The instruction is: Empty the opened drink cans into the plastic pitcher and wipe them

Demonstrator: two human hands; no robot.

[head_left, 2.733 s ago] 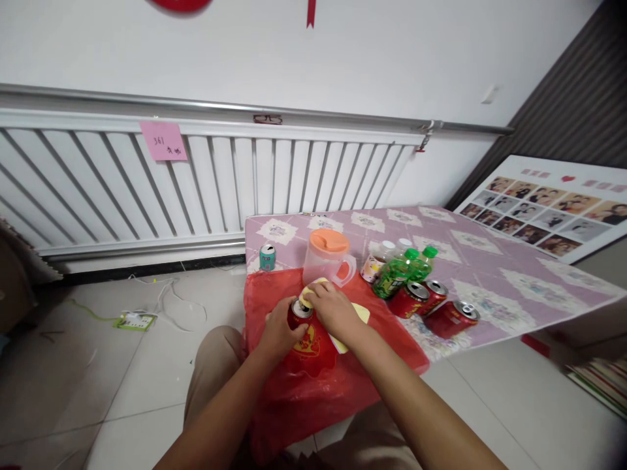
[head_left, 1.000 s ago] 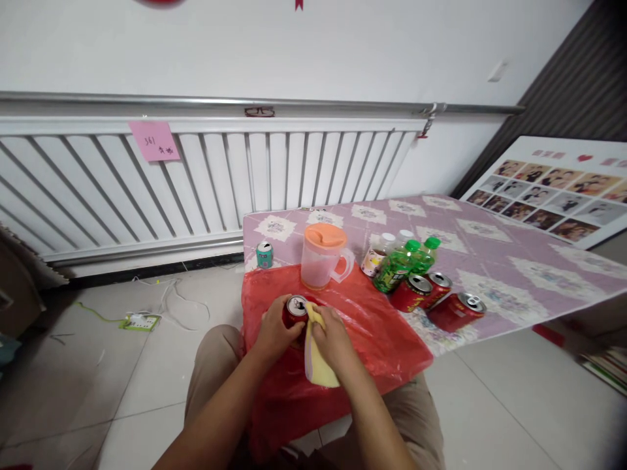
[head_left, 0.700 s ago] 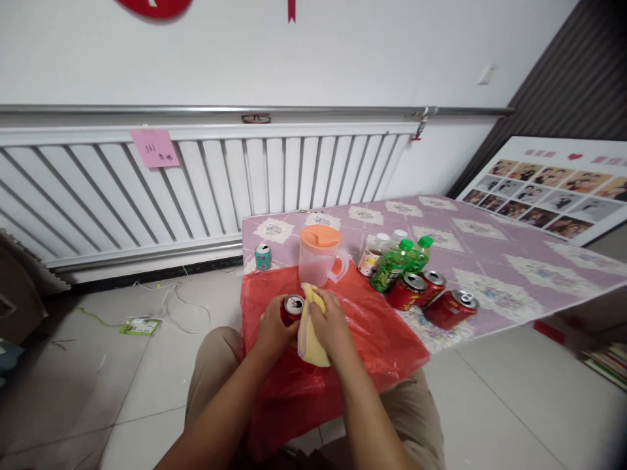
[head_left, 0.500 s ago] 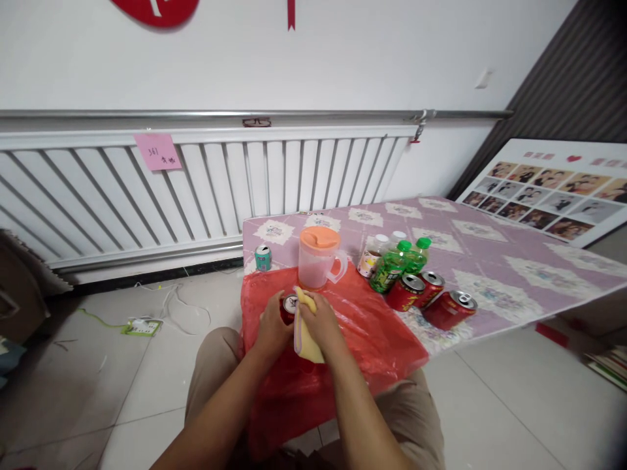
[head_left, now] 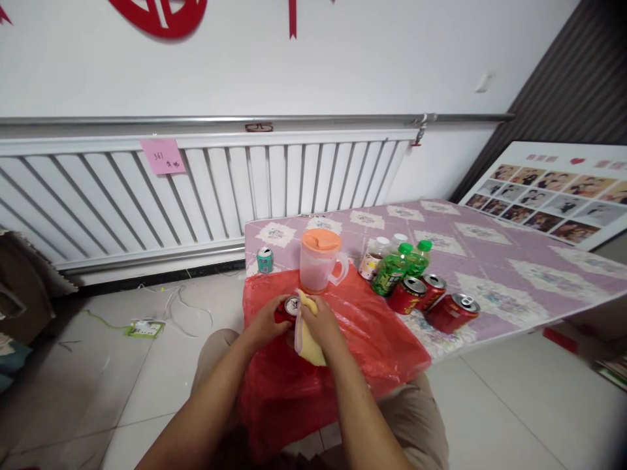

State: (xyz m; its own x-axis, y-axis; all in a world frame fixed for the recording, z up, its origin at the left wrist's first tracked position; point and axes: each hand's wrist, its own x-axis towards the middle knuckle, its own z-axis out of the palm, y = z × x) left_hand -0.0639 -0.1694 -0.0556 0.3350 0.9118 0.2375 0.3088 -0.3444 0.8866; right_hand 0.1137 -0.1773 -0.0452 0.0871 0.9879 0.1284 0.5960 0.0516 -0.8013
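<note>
Two hands on one red can (head_left: 288,308) over the red plastic sheet (head_left: 372,339): left hand (head_left: 267,321) wraps its side, right hand (head_left: 318,323) clamps a yellow cloth (head_left: 307,336) against it. Looks light, thin-walled, probably slick; gripping mid-body seems safest, since squeezing could dent it.

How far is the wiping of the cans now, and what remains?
Nothing shows which cans are finished. In hand: the left hand holds a red can over the red bag, and the right hand presses a yellow cloth on it. Probably left: three red cans lying beside the green bottles.
</note>
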